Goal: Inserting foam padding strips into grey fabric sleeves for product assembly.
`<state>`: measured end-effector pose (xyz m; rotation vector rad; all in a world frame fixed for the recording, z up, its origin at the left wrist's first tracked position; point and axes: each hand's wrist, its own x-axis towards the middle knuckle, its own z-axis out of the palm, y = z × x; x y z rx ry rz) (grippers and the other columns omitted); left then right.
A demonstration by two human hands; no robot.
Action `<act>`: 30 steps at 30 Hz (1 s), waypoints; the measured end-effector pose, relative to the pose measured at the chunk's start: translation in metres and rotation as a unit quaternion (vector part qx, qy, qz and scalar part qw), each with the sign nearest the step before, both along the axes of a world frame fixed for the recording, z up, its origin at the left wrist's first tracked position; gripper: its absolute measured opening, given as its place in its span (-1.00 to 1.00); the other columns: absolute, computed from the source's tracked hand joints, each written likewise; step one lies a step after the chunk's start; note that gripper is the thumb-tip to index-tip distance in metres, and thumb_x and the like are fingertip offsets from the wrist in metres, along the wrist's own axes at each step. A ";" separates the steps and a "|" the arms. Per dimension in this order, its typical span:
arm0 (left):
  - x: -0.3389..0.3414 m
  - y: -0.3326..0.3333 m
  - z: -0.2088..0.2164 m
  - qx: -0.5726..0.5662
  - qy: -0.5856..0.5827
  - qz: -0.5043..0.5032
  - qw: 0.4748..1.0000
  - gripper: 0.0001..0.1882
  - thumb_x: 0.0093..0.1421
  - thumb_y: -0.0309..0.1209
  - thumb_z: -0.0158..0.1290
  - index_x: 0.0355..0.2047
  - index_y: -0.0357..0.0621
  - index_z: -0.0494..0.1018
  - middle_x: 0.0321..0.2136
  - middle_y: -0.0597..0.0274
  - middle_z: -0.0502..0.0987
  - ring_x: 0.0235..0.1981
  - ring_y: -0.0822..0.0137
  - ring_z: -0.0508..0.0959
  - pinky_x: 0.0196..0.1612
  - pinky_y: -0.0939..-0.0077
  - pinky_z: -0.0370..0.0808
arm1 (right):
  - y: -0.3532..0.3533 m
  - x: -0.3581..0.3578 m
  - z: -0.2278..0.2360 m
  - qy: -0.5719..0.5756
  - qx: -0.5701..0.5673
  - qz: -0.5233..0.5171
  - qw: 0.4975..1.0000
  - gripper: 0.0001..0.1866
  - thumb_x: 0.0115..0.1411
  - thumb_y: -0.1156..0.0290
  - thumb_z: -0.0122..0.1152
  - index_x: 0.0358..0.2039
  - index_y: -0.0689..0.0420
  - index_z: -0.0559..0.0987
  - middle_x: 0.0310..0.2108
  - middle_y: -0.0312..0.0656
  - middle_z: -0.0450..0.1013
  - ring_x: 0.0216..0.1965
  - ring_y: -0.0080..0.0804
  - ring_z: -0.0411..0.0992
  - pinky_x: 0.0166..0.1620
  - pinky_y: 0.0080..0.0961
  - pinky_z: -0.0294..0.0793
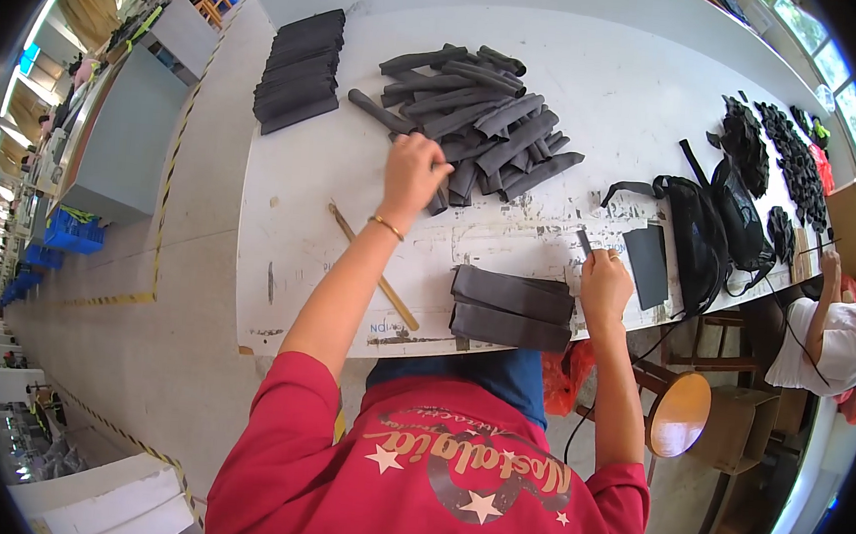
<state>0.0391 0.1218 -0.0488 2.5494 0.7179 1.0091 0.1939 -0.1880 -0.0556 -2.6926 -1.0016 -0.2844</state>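
Note:
My left hand [415, 172] is at the near left edge of a loose pile of black fabric rolls [507, 129]. Its fingers are curled, and one dark roll end [438, 204] shows beside the palm; the fingertips' hold is hidden. To the right, my right hand [605, 284] is closed round a thin, flat grey strip [584, 242] that sticks up past the fingertips; its kind is unclear. Between my forearms, a stack of flat black fabric pieces [511, 311] lies near the table's front edge.
A neat row of black pieces [300, 70] lies at the far left of the white table [299, 194]. A wooden stick [378, 269] is near my left forearm. Dark flat sheets [646, 265] and a black backpack [693, 236] lie right. Another person [820, 339] sits beyond a stool [679, 414].

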 end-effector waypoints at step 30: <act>-0.044 -0.085 -0.008 -0.777 -0.419 -0.065 0.464 -0.78 0.27 -0.58 0.01 -0.08 -0.38 0.37 -0.11 -0.07 0.53 -0.09 0.05 0.59 -0.02 0.29 0.62 | 0.014 -0.092 0.084 0.204 0.280 0.230 0.909 -0.53 -0.04 0.52 0.38 -0.06 0.23 0.50 -0.20 0.01 0.47 -0.18 0.02 0.38 -0.12 -0.23 0.39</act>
